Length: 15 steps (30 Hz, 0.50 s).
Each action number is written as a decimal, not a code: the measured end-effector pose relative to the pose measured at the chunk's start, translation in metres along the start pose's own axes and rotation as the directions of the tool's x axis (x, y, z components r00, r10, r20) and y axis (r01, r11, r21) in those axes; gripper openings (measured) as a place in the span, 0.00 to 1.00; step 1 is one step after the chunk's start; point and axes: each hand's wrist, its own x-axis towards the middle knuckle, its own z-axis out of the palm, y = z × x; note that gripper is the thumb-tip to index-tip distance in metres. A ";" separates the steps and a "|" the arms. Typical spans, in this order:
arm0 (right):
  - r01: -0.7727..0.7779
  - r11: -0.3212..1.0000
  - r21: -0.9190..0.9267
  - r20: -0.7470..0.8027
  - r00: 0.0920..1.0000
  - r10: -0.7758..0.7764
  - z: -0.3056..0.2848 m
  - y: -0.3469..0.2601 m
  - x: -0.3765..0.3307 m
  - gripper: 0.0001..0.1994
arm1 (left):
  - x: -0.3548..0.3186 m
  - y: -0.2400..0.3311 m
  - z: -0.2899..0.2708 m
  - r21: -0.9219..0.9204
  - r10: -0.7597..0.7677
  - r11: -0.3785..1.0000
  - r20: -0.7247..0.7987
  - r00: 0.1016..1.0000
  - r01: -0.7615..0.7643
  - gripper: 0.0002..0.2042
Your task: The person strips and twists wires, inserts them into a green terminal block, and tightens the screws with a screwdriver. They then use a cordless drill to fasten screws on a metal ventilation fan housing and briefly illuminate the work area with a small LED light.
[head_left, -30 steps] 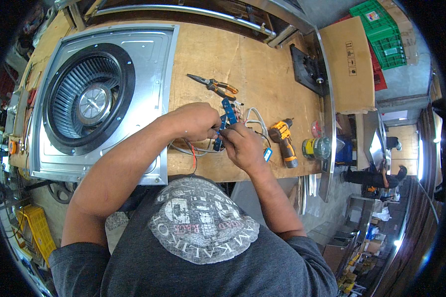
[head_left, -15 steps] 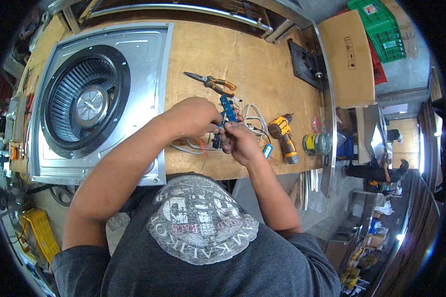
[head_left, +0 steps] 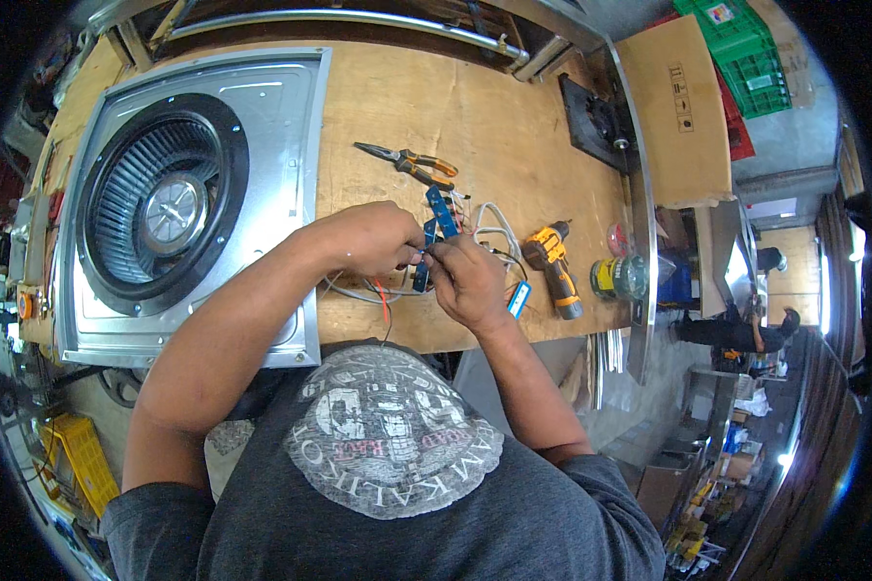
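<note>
- Grip: left hand [head_left: 373, 237] and right hand [head_left: 470, 281] meet fingertip to fingertip over the near edge of the plywood bench [head_left: 513, 126]. Both pinched narrow on a blue-handled hand tool [head_left: 434, 232], prob. crimper or stripper; handles stick up and away from the person, working end hidden betw. the fingers.
- Wires: red wire [head_left: 385, 302] drops from under the left hand toward the bench edge; white/grey wire bundle [head_left: 494, 225] loops just behind the right hand. Which lead sits in the tool: can't tell.
- Change vs. half a sec. ago: hands in the same spot, same closed pinch, tool at the same upward angle. Reads as ongoing fine work on one wire end, not a reach or a put-down.
- Small blue-and-white tag [head_left: 519, 298]: just right of the right wrist.
- Orange-handled long-nose pliers [head_left: 407, 165]: lying flat, beyond the hands, untouched.
- Yellow cordless driver [head_left: 553, 266]: lying right of the hands, near, not touching.
- Green-yellow tape roll or tin [head_left: 618, 278]: right of the driver.
- Blower wheel in square sheet-metal housing [head_left: 179, 198]: fills the left of the bench, under the left forearm.
- Cardboard box [head_left: 673, 107], green crate [head_left: 736, 48]: far right, off the bench.
</note>
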 end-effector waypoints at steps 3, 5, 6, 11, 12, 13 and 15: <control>-0.279 0.928 0.249 0.103 0.960 0.261 0.007 0.002 -0.008 0.07 | -0.002 0.007 -0.004 0.090 0.031 0.995 0.017 0.999 -0.032 0.11; -0.535 0.698 0.475 0.264 0.844 0.467 0.012 0.004 -0.010 0.07 | -0.005 0.011 -0.006 0.169 0.049 0.984 0.015 0.999 -0.051 0.11; -0.648 0.517 0.559 0.375 0.754 0.539 0.012 0.005 -0.007 0.08 | -0.005 0.010 -0.004 0.224 0.067 0.973 -0.006 0.998 -0.064 0.11; -0.721 -0.299 0.625 0.749 0.447 0.489 0.006 0.009 0.006 0.07 | -0.003 0.006 -0.004 0.372 0.100 0.926 -0.089 0.991 -0.060 0.12; -0.676 -0.336 0.656 0.739 0.483 0.471 0.010 0.015 0.003 0.07 | -0.002 0.002 -0.003 0.320 0.068 0.947 -0.159 0.985 -0.013 0.12; -0.722 -0.180 0.668 0.684 0.500 0.531 0.013 0.017 0.005 0.09 | -0.003 -0.002 -0.004 0.264 0.030 0.964 -0.225 0.974 0.031 0.12; -0.774 0.138 0.618 0.554 0.554 0.621 0.021 0.021 0.008 0.12 | 0.003 -0.006 -0.007 0.054 -0.084 0.993 -0.287 0.954 0.104 0.12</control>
